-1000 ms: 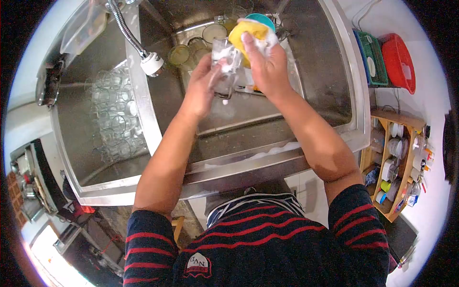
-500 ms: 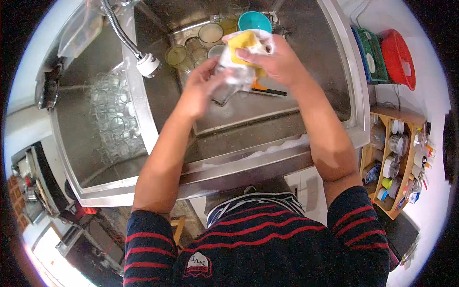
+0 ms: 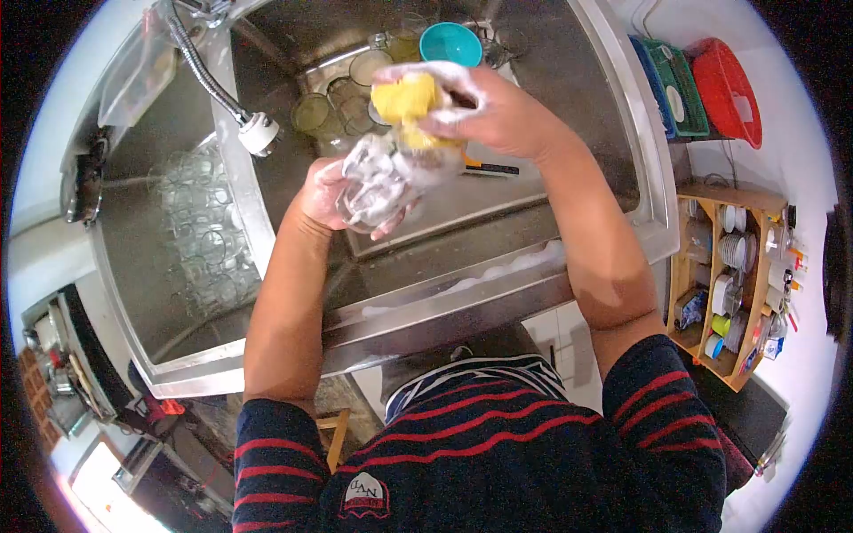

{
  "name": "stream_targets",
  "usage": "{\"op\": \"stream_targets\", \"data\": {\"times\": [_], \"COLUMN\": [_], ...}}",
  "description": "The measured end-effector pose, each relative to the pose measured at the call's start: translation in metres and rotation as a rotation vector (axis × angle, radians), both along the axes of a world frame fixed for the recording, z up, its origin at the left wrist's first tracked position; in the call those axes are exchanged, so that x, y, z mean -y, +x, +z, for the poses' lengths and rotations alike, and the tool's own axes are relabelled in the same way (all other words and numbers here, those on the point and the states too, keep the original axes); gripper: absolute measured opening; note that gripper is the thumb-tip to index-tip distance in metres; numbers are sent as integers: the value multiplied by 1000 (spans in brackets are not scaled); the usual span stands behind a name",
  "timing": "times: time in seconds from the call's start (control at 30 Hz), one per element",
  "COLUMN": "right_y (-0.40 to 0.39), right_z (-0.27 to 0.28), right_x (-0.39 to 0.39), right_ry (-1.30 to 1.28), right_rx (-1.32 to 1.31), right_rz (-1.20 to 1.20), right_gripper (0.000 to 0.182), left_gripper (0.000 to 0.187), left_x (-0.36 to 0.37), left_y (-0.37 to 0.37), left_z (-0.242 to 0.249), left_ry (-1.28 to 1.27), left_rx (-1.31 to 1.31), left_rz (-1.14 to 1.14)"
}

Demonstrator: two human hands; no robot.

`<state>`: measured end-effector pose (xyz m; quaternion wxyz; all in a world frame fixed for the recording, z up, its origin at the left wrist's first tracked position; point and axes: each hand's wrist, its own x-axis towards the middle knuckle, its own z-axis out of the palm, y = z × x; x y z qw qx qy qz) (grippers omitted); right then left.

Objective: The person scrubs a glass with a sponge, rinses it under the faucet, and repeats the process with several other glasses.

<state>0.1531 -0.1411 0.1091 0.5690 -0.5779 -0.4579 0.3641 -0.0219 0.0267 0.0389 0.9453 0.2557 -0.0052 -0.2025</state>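
My left hand (image 3: 322, 197) grips a clear drinking glass (image 3: 380, 182) covered in soap foam, held tilted over the steel sink (image 3: 569, 133). My right hand (image 3: 502, 111) is closed on a yellow sponge (image 3: 404, 99) wrapped in white foam, and presses it against the mouth of the glass. Both hands hover above the sink's inner tray. Several glasses and jars (image 3: 342, 93) and a teal bowl (image 3: 450, 42) stand at the far end of the sink, just beyond the sponge.
A flexible tap hose with a white spray head (image 3: 258, 133) hangs left of my hands. The left basin (image 3: 200, 231) holds several upturned clear glasses. Foam lies along the near sink rim (image 3: 498, 275). Green and red baskets (image 3: 702, 80) and a wooden shelf (image 3: 737, 293) stand at right.
My left hand has dropped lower and left, turning the glass so its foamy side faces up. The right hand and sponge shifted left, staying on the glass.
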Motion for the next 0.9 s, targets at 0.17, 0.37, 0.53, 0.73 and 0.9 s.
{"op": "stream_targets", "data": {"times": [0.17, 0.37, 0.53, 0.73, 0.9], "right_y": [-4, 10, -2, -55, -71], "right_z": [0, -41, -32, -33, -28], "right_x": [-3, -5, -6, -31, -39], "right_ry": [-86, -490, -231, 241, 322], "right_rx": [199, 270, -213, 574, 773], "right_rz": [151, -178, -562, -654, -355], "right_gripper": [45, 30, 28, 41, 49], "left_gripper": [55, 52, 50, 40, 39], "left_x": [-6, 1, 11, 38, 17], "left_y": [-6, 5, 13, 30, 18], "left_z": [1, 9, -1, 27, 21], "left_ry": [169, 325, 325, 215, 252], "left_rx": [-124, 5, -83, -309, -206], "left_rz": [77, 235, 448, 771, 905]}}
